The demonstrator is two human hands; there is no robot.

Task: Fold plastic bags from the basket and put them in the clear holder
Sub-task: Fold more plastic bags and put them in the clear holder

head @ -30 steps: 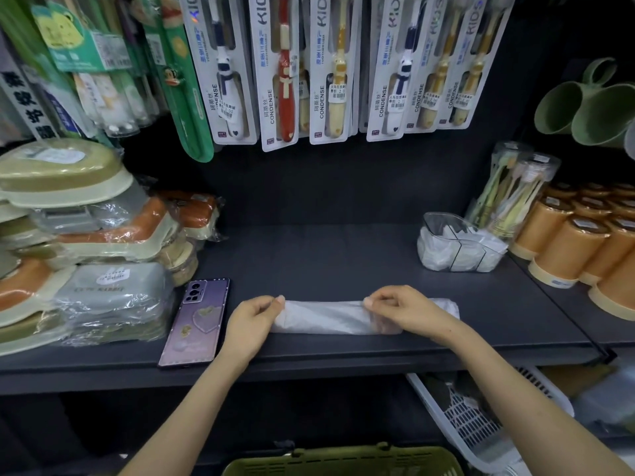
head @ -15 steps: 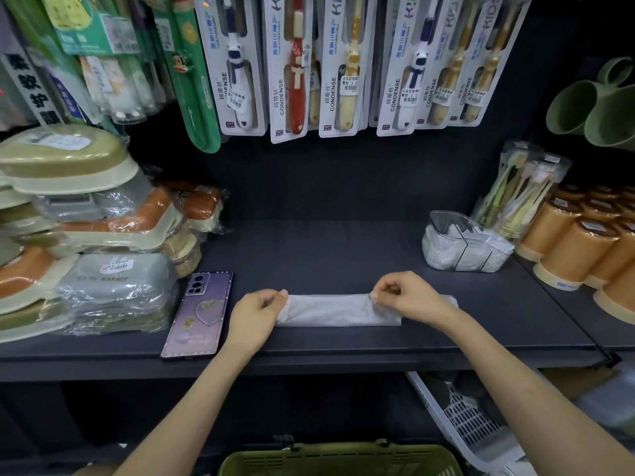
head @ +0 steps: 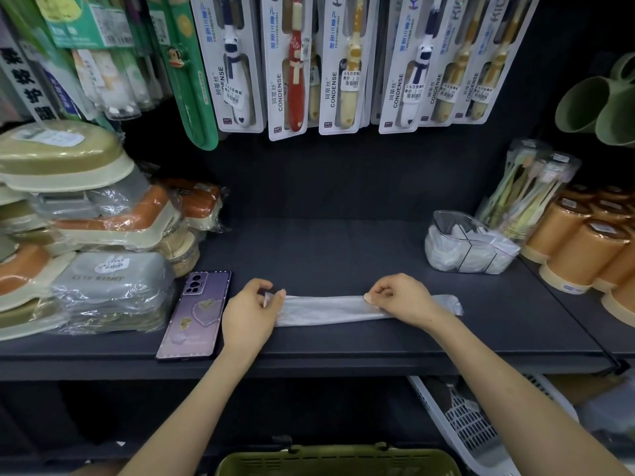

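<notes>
Mid-frame on the shelf (head: 309, 352), my left hand (head: 249, 316) and right hand (head: 400, 298) both pinch the folded plastic bag (head: 323, 309) flat.

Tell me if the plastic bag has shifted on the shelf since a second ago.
No. The plastic bag keeps its place: left end near the purple phone, right end in front of the clear holder.

The bottom edge cuts off most of the green basket (head: 338, 462).
</notes>
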